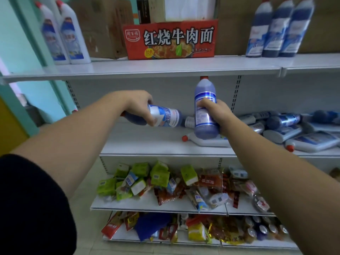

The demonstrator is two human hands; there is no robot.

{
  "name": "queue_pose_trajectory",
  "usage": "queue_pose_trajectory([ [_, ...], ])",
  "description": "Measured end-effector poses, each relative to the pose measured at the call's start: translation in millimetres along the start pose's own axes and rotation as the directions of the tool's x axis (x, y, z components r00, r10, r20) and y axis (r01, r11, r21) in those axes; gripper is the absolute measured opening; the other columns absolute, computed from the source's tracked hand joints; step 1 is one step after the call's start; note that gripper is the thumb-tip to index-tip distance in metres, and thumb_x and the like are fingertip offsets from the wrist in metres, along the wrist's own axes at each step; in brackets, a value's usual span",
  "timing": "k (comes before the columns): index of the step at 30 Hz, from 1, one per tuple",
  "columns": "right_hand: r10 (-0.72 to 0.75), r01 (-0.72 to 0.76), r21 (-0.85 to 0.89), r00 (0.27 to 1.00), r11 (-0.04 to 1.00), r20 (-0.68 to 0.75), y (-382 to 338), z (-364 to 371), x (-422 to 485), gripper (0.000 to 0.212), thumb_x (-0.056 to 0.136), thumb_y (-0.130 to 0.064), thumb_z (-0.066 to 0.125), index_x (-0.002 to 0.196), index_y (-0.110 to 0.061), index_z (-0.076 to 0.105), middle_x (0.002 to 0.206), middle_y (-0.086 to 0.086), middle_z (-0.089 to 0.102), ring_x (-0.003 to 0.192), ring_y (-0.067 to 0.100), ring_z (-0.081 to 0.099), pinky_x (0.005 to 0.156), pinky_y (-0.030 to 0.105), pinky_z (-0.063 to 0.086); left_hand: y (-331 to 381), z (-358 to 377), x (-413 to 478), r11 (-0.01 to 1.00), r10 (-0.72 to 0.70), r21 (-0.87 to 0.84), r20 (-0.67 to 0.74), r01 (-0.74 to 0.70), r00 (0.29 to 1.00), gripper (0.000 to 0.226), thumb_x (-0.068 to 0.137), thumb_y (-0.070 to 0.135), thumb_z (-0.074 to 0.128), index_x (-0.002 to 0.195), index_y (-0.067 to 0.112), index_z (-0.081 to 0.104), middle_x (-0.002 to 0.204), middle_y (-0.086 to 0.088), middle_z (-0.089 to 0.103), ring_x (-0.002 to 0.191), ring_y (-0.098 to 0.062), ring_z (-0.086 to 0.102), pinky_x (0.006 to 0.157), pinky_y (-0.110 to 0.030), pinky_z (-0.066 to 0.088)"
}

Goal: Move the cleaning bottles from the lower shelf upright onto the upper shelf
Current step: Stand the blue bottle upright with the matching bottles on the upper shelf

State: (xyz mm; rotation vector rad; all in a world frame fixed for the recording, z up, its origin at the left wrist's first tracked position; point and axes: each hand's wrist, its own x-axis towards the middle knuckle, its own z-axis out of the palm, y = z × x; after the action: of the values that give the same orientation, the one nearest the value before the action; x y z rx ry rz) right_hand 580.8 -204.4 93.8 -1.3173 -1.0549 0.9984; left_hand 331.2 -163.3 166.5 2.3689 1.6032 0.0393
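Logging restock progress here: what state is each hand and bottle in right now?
left hand, grips the sideways bottle
sideways bottle, held level in the air
right hand, grips the upright bottle
upright bottle, held cap up below the upper shelf
three blue bottles, standing on the upper shelf
two white bottles, standing on it too
bottle pile, lying down on the lower shelf

2 held: sideways bottle (168, 116) in left hand (139, 105), upright bottle (203, 91) in right hand (219, 115). Above the fingers: at least 2 white bottles (73, 35), 3 blue bottles (279, 30), 1 red carton (170, 41). Right of the fingers: lying bottles heap (294, 129), too blurred to count.
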Motion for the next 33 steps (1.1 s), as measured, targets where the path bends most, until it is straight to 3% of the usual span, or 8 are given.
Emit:
queue_pose_trajectory([
  [4, 0.077, -0.077, 0.011, 0.996, 0.997, 0.036, -5.8, 0.2, 0.9, 0.044, 0.082, -0.027, 0.069, 0.115, 0.001, 0.064, 0.091, 0.017, 0.071, 0.072, 0.029, 0.067, 0.074, 0.041, 0.057, 16.8, -22.3, -13.7, 0.943, 0.14, 0.308, -0.016, -0.128, 0.99, 0.034, 0.069, 0.037, 0.081, 0.099, 0.029, 0.068, 0.085, 0.009, 0.07, 0.078, -0.013, 0.067, 0.067, -0.03, 0.057],
  [9, 0.107, -0.118, 0.055, 0.98, 0.991, 0.166, -8.8, 12.6, -2.6, 0.057, 0.074, -0.028, 0.072, 0.118, 0.006, 0.061, 0.086, 0.019, 0.071, 0.066, 0.031, 0.07, 0.072, 0.044, 0.058, 26.9, -41.5, -24.8, 0.724, 0.23, 0.67, -0.007, -0.166, 0.973, 0.035, 0.074, 0.048, 0.07, 0.108, 0.043, 0.061, 0.084, 0.013, 0.065, 0.079, -0.013, 0.06, 0.062, -0.028, 0.043],
  [13, 0.123, -0.129, 0.011, 0.961, 0.992, 0.247, -5.9, 28.5, -10.5, 0.046, 0.075, -0.03, 0.071, 0.108, 0.0, 0.063, 0.094, 0.02, 0.07, 0.079, 0.034, 0.067, 0.087, 0.056, 0.055, 28.4, -49.8, -30.2, 0.709, 0.238, 0.686, -0.012, -0.165, 0.971, 0.053, 0.072, 0.051, 0.075, 0.122, 0.036, 0.061, 0.095, 0.01, 0.064, 0.085, -0.018, 0.059, 0.063, -0.029, 0.043],
  [16, 0.11, -0.127, 0.046, 0.955, 0.991, 0.276, 0.1, 39.3, -16.5, 0.048, 0.077, -0.029, 0.071, 0.114, 0.001, 0.063, 0.098, 0.018, 0.072, 0.078, 0.03, 0.068, 0.078, 0.043, 0.058, 29.8, -56.9, -35.5, 0.767, 0.152, 0.631, -0.009, -0.113, 0.988, 0.052, 0.061, 0.054, 0.082, 0.1, 0.025, 0.068, 0.086, 0.004, 0.069, 0.076, -0.018, 0.063, 0.062, -0.031, 0.05],
  [19, 0.106, -0.179, 0.162, 0.919, 0.97, 0.381, 2.8, 44.4, -22.4, 0.045, 0.077, -0.028, 0.069, 0.114, -0.003, 0.061, 0.096, 0.013, 0.071, 0.074, 0.025, 0.069, 0.071, 0.037, 0.058, 25.6, -57.7, -39.1, 0.762, 0.153, 0.635, 0.019, -0.13, 0.988, 0.048, 0.06, 0.057, 0.083, 0.095, 0.029, 0.065, 0.082, 0.008, 0.067, 0.073, -0.014, 0.062, 0.06, -0.029, 0.049],
  [24, 0.101, -0.247, 0.254, 0.873, 0.935, 0.477, -1.1, 49.5, -32.3, 0.059, 0.066, -0.031, 0.074, 0.118, -0.007, 0.059, 0.101, 0.015, 0.071, 0.081, 0.029, 0.069, 0.095, 0.052, 0.052, 11.3, -64.9, -51.3, 0.691, 0.212, 0.717, -0.081, -0.091, 0.974, 0.058, 0.066, 0.072, 0.074, 0.114, 0.042, 0.059, 0.088, 0.016, 0.061, 0.082, -0.016, 0.058, 0.067, -0.033, 0.046],
  [29, 0.051, -0.208, 0.286, 0.88, 0.935, 0.472, -17.6, 60.9, -44.8, 0.057, 0.069, -0.032, 0.07, 0.118, -0.006, 0.057, 0.099, 0.015, 0.068, 0.075, 0.026, 0.068, 0.073, 0.039, 0.059, 4.9, -86.3, -69.2, 0.752, 0.194, 0.657, -0.155, -0.045, 0.969, 0.072, 0.062, 0.07, 0.08, 0.124, 0.042, 0.057, 0.102, 0.009, 0.06, 0.092, -0.02, 0.052, 0.077, -0.036, 0.046],
  [33, -0.006, -0.186, 0.345, 0.874, 0.92, 0.486, -33.8, 68.6, -47.7, 0.076, 0.055, -0.035, 0.078, 0.122, -0.006, 0.057, 0.104, 0.015, 0.067, 0.081, 0.027, 0.067, 0.081, 0.042, 0.058, 12.5, -109.8, -91.5, 0.835, 0.188, 0.55, -0.295, 0.006, 0.937, 0.071, 0.049, 0.06, 0.091, 0.107, 0.029, 0.065, 0.09, 0.008, 0.063, 0.083, -0.019, 0.057, 0.076, -0.038, 0.053],
])
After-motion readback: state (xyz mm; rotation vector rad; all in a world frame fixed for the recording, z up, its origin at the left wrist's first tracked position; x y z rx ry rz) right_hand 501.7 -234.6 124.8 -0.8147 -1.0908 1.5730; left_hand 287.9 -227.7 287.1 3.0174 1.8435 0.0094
